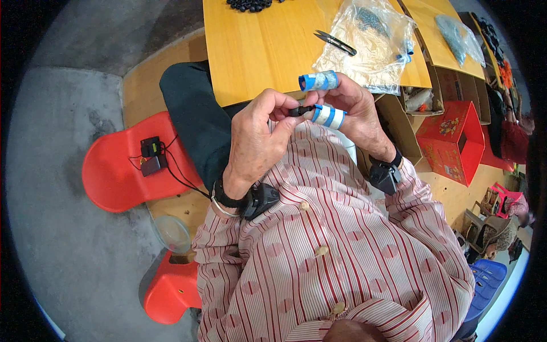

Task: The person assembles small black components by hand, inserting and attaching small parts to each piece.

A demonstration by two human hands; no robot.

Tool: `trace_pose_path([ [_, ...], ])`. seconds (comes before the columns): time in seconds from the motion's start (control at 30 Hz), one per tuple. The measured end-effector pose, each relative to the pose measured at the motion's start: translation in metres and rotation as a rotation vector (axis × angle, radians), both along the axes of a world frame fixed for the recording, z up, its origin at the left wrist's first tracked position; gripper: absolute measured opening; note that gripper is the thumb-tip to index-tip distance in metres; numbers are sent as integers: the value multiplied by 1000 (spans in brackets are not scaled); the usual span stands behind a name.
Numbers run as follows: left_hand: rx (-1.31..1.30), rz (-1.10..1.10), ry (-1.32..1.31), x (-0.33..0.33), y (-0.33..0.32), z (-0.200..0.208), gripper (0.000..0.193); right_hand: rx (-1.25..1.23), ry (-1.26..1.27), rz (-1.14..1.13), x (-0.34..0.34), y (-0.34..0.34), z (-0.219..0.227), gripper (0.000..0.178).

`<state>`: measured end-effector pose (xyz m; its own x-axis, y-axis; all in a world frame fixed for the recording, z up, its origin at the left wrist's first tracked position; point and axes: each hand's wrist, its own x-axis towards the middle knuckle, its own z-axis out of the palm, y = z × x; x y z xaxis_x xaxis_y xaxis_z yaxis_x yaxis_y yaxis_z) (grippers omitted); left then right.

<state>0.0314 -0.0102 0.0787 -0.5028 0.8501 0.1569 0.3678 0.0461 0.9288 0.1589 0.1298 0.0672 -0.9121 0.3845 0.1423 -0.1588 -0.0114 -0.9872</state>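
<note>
Between my two hands, just off the table's near edge, is a small black ring-shaped piece [297, 111], partly covered by my fingers. My left hand [263, 128] pinches its left end with thumb and forefinger. At its other end are the fingers of my right hand [356, 111], with blue-and-white tape wrapped round the thumb and forefinger. Beyond them on the yellow table [256, 62] lie black thread snips [336, 43], beside a clear plastic bag [364, 48] with small dark bits in it. A heap of black rings [249, 5] sits at the far edge.
A red stool [122, 165] at left carries a small black device [152, 157] with cables. Open cardboard boxes [399, 122] and a red box [453, 142] stand at right. Another bag [453, 37] lies on a second table. A person in red [515, 137] sits at far right.
</note>
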Motion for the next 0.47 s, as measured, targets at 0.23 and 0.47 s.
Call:
trace_pose_path([
  [0.23,47,8,174,2,0,8,20,-155,82,-33,-2,-8,-7,40],
  [0.47,76,-19,281,0,-2,4,20,114,-10,-27,3,-4,-5,45],
])
